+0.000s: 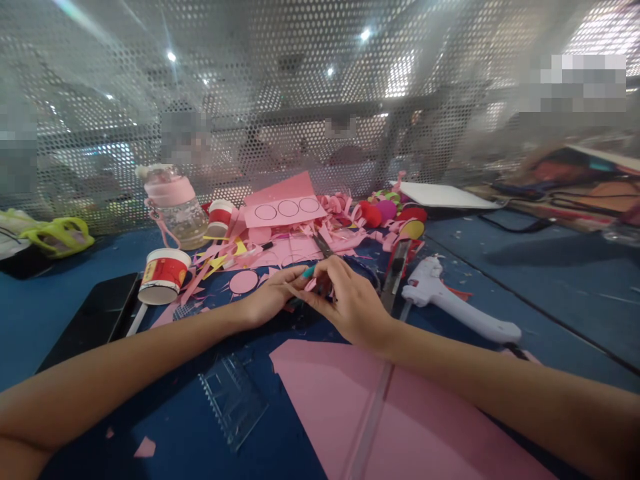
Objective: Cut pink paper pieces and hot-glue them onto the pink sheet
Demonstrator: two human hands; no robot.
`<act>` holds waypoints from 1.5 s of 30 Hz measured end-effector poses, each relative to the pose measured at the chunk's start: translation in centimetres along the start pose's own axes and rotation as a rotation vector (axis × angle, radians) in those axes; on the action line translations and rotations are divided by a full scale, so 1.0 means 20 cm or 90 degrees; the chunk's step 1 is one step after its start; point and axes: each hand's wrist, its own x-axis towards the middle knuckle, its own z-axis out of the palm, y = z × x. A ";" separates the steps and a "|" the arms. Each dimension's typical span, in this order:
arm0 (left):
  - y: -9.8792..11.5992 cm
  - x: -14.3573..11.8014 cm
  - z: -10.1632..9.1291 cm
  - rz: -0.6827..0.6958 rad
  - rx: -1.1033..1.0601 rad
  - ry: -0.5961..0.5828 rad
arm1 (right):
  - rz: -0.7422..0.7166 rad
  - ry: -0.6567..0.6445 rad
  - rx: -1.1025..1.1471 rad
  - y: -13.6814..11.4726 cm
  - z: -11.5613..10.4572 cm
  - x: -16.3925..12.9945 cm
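"Where is the small pink piece (311,285)?"
"It is between the thumb and the fingers of the right hand (357,303), which is curled closed around it."
"And the left hand (270,295)?"
"It meets the right one, half curled; its fingertips are partly hidden, so I cannot tell what it grips."
"What lies near?"
"A pink disc (244,282) at left, a white glue gun (453,303) at right."

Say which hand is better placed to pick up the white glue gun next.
Probably the right hand: the white glue gun lies to its right, while the left hand is farther off and would have to reach past it. Both hands' fingers are together now, so the right may need freeing first.
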 end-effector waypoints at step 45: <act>0.03 -0.06 0.03 0.236 0.315 0.096 | 0.324 -0.040 0.487 -0.05 0.03 0.02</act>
